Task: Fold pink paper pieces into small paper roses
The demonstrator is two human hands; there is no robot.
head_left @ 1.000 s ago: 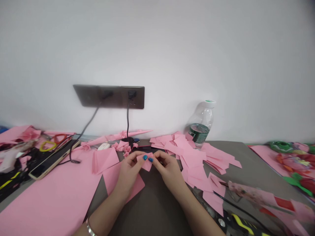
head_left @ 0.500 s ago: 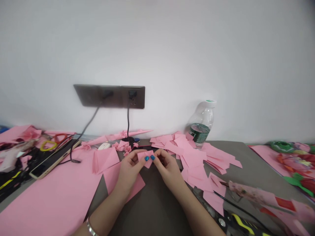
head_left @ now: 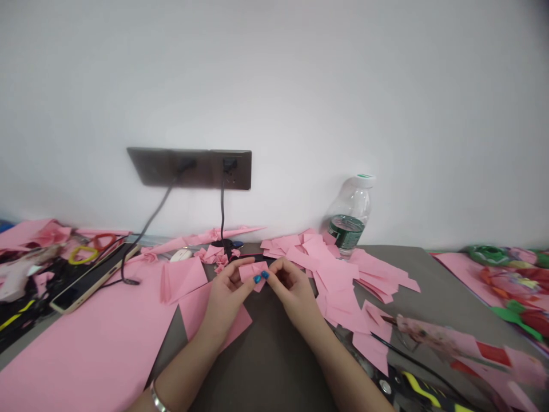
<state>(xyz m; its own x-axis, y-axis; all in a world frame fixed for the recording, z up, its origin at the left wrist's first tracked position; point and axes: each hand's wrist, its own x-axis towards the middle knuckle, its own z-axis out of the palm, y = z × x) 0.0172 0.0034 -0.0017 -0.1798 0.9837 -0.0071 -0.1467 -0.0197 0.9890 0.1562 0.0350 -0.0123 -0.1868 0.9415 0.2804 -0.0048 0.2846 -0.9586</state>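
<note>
My left hand [head_left: 225, 300] and my right hand [head_left: 294, 292] meet over the dark tabletop. Their fingertips, with blue nails, both pinch a small folded piece of pink paper [head_left: 252, 272], and the fingers hide part of it. Just left of my left hand lies a folded pink sheet [head_left: 182, 280], and a larger pink sheet [head_left: 81, 349] spreads across the table's left side. A loose heap of cut pink squares [head_left: 330, 272] lies to the right of my right hand.
Small pink paper roses [head_left: 214, 254] lie by the wall, below a dark socket panel [head_left: 189, 169] with black cables. A plastic water bottle [head_left: 349, 217] stands behind the squares. A phone [head_left: 92, 280] lies at left; colourful paper flowers [head_left: 510, 283] lie at right.
Both hands have raised the folded pink paper slightly toward the wall, and my fingertips have shifted a little on it.
</note>
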